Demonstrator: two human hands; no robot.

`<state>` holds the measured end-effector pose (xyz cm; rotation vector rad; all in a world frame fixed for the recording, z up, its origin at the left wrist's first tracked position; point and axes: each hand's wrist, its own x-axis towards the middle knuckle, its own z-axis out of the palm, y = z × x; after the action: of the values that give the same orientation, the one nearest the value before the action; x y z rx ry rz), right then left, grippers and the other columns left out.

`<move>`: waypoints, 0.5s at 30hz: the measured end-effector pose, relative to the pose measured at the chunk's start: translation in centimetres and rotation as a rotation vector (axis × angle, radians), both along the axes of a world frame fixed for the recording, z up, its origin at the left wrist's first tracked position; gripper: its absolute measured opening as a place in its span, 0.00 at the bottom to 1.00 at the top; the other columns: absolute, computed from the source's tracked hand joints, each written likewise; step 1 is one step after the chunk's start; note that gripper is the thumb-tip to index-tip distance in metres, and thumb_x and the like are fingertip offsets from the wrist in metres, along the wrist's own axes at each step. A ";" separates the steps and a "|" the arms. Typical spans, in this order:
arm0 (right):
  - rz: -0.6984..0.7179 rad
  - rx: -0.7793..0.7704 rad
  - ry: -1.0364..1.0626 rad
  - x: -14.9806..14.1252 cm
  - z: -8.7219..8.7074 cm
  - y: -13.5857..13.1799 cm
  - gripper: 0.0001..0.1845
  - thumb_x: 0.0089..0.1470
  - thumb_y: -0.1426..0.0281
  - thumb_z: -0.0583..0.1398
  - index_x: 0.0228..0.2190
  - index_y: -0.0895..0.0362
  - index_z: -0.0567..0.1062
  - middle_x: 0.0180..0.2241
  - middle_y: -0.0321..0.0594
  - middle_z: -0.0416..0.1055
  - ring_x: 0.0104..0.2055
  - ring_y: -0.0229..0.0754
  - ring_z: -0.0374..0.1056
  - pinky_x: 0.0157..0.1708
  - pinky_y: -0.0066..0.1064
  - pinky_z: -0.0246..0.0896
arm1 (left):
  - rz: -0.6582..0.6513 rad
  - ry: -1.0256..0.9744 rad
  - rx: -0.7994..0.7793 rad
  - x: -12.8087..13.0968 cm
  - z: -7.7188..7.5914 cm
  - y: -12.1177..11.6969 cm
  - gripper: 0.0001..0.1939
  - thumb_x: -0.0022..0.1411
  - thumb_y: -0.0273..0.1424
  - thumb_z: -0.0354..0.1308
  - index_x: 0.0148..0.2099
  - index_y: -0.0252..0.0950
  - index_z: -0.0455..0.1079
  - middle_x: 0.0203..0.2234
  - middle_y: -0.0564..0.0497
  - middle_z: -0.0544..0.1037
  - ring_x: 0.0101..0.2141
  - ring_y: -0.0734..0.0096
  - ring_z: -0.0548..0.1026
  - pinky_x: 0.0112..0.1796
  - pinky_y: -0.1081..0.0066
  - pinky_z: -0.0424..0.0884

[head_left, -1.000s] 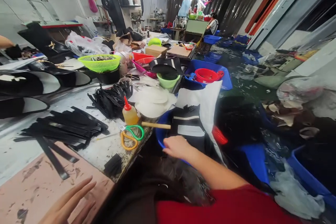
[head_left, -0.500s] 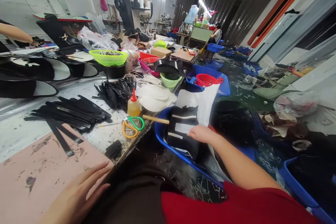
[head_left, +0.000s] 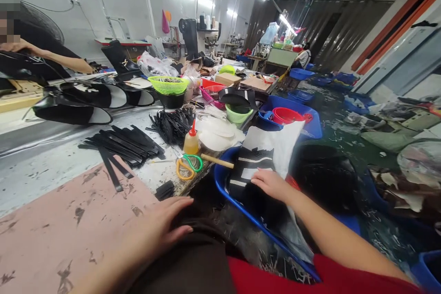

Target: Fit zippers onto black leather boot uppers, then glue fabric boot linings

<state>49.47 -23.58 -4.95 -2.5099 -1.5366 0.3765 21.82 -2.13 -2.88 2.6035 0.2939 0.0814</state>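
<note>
"Where is the right hand?"

"It's on the flat black pieces with white stripes. They're in the big blue plastic tub, next to the counter."

"Is it holding them tight?"

"I can't tell. The fingers touch the top, but I can't see if they pinch."

"And the left hand?"

"It's open and holds nothing that I can see. It's by the edge of the pink, stained board, near a small stack of short black pieces. The two hands are well apart."

"What else is near?"

"Scissors with one orange and one green handle, just beside a yellow glue-like bottle with a red tip. A round wooden stick pokes out over the edge. Long black strips lie in a pile, and two lie partly on the board."

"What's that white sheet?"

"It's in the tub too, beside the striped pieces."
</note>
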 end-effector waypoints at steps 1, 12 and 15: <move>0.055 0.125 -0.081 -1.0 0.4 0.8 0.15 0.58 0.70 0.48 0.32 0.58 0.74 0.32 0.42 0.74 0.35 0.41 0.69 0.41 0.35 0.59 | 0.011 0.016 -0.068 1.1 0.2 -0.6 0.28 0.51 0.42 0.57 0.55 0.42 0.62 0.52 0.48 0.69 0.50 0.61 0.68 0.51 0.62 0.64; 0.173 0.502 0.199 -2.2 5.2 8.2 0.19 0.60 0.61 0.46 0.35 0.58 0.72 0.30 0.40 0.73 0.30 0.37 0.69 0.32 0.26 0.62 | 0.009 -0.119 -0.419 3.5 5.0 -1.4 0.15 0.57 0.38 0.49 0.35 0.35 0.72 0.28 0.53 0.78 0.30 0.69 0.74 0.34 0.72 0.71; -0.153 0.302 0.127 2.8 3.7 10.9 0.15 0.56 0.65 0.51 0.39 0.58 0.72 0.40 0.43 0.72 0.42 0.41 0.67 0.43 0.29 0.58 | 0.153 -0.236 -0.188 -1.7 9.0 1.7 0.17 0.58 0.42 0.50 0.44 0.39 0.70 0.34 0.56 0.78 0.33 0.70 0.74 0.34 0.72 0.72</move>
<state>52.24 -12.64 -1.23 -2.3011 -1.2413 0.2538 20.14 -0.38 6.14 2.3540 0.3941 0.3921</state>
